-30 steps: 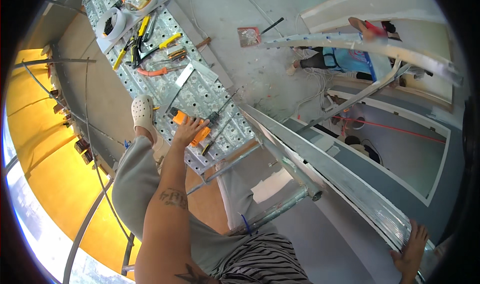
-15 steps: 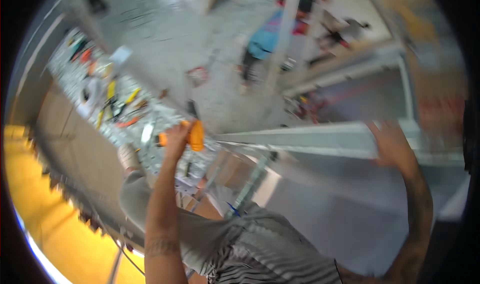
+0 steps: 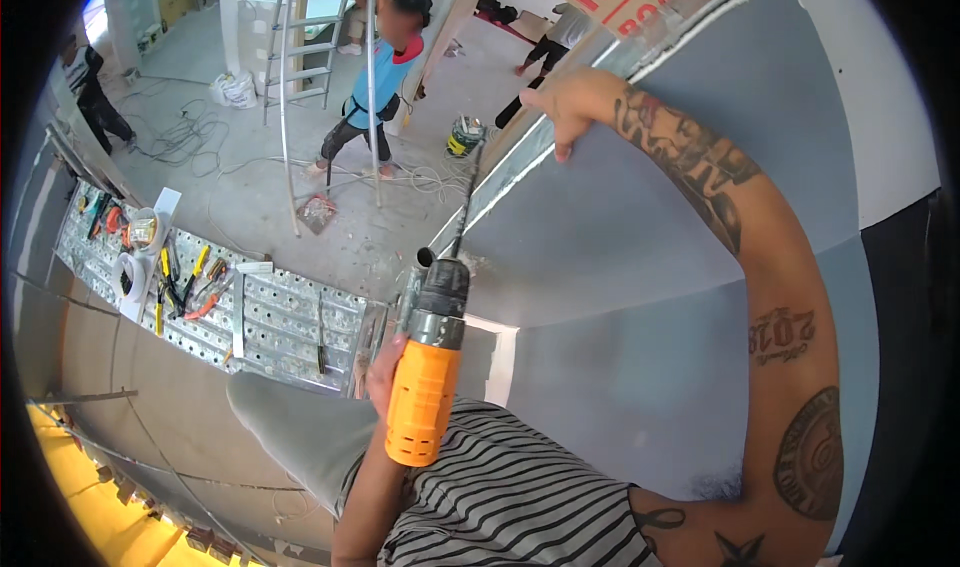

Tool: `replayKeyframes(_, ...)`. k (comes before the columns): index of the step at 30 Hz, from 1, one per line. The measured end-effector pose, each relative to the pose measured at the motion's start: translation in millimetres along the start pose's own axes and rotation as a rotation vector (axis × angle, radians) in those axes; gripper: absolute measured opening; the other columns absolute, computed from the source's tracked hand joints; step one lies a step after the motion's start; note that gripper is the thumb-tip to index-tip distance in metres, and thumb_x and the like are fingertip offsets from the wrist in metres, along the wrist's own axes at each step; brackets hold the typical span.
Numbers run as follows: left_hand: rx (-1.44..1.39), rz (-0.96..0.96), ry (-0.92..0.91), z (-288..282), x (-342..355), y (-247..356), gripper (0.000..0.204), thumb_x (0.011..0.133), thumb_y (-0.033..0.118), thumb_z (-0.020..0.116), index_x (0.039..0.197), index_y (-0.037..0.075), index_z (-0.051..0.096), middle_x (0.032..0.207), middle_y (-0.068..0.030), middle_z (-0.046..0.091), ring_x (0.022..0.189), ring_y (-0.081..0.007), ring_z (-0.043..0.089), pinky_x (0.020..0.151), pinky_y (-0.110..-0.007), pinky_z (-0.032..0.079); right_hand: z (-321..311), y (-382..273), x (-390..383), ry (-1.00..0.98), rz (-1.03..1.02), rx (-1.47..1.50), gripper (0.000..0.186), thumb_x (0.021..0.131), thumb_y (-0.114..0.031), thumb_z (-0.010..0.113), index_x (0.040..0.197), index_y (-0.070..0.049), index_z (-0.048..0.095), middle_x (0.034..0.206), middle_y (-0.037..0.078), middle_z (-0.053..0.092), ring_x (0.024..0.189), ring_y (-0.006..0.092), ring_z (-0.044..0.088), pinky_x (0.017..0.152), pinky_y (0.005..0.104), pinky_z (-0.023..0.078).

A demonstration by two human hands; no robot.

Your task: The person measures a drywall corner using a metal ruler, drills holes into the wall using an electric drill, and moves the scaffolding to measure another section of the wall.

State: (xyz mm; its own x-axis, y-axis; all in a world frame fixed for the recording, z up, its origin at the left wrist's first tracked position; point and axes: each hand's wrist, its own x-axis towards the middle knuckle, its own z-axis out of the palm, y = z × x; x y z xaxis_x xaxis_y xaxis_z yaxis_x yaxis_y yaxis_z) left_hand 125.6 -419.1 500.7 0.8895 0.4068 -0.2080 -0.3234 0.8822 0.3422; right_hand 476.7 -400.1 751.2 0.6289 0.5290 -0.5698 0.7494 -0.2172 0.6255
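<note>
An orange-and-black power drill (image 3: 425, 397) with a long bit is in my left hand (image 3: 383, 375), which is mostly hidden behind the drill body. The bit points up and away, near the end of a grey wall panel (image 3: 620, 227). Over the top edge of that panel hooks my right hand (image 3: 575, 107), its thumb on the near side and its other fingers partly out of sight beyond the edge. My right arm is stretched out along the panel.
A perforated metal scaffold plank (image 3: 280, 312) at the left bears pliers (image 3: 200, 262), a white tub (image 3: 143, 229) and other hand tools. Below, a person in a blue shirt (image 3: 375, 87) stands by a ladder (image 3: 310, 42). Cables (image 3: 190, 137) and a bucket (image 3: 465, 135) are on the floor.
The drill has been lifted off the plank area and brought up in front of me in my left hand. My view has turned, and my right hand still rests on the panel's edge.
</note>
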Motion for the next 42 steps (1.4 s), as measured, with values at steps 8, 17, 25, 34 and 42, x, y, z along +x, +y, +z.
replayKeyframes(8,1.117,0.671,-0.001,42,-14,-48,0.076,0.075,0.014,0.075,0.138,0.000,0.035,0.115,-0.0113,0.055,0.099,-0.0199,0.058,0.091,-0.034,0.048,3,0,-4,-0.002,0.030,0.019,0.095,0.062,-0.038,0.082,0.139,-0.011,0.034,0.121,0.017,0.060,0.109,0.0349,0.059,0.085,0.0438,0.048)
replayKeyframes(17,1.206,0.873,-0.051,78,-5,-51,0.068,0.070,0.010,0.075,0.131,0.003,0.046,0.104,-0.0096,0.062,0.090,-0.0230,0.063,0.081,-0.032,0.050,-2,2,-4,0.003,0.002,-0.042,0.098,0.062,-0.041,0.081,0.141,-0.012,0.032,0.127,0.016,0.058,0.112,0.0347,0.057,0.089,0.0434,0.046)
replayKeyframes(25,1.308,0.951,0.012,80,2,-60,0.069,0.069,0.013,0.075,0.132,0.004,0.046,0.100,-0.0081,0.063,0.084,-0.0224,0.065,0.076,-0.031,0.052,-5,-1,-8,-0.012,-0.026,-0.050,0.100,0.061,-0.042,0.082,0.142,-0.012,0.032,0.130,0.017,0.055,0.113,0.0349,0.056,0.090,0.0437,0.046)
replayKeyframes(34,1.304,0.930,-0.022,78,6,-65,0.067,0.071,0.016,0.075,0.131,0.005,0.048,0.120,-0.0112,0.058,0.092,-0.0243,0.065,0.079,-0.031,0.053,-1,3,8,-0.058,-0.003,-0.047,0.101,0.061,-0.042,0.083,0.142,-0.012,0.031,0.132,0.015,0.053,0.116,0.0343,0.054,0.091,0.0441,0.045)
replayKeyframes(42,1.310,0.922,-0.033,85,6,-64,0.075,0.069,0.015,0.076,0.136,0.009,0.042,0.102,-0.0065,0.064,0.082,-0.0219,0.067,0.076,-0.030,0.053,-4,-1,-4,-0.047,-0.003,-0.048,0.100,0.061,-0.042,0.083,0.142,-0.012,0.031,0.130,0.015,0.054,0.115,0.0345,0.054,0.090,0.0444,0.046)
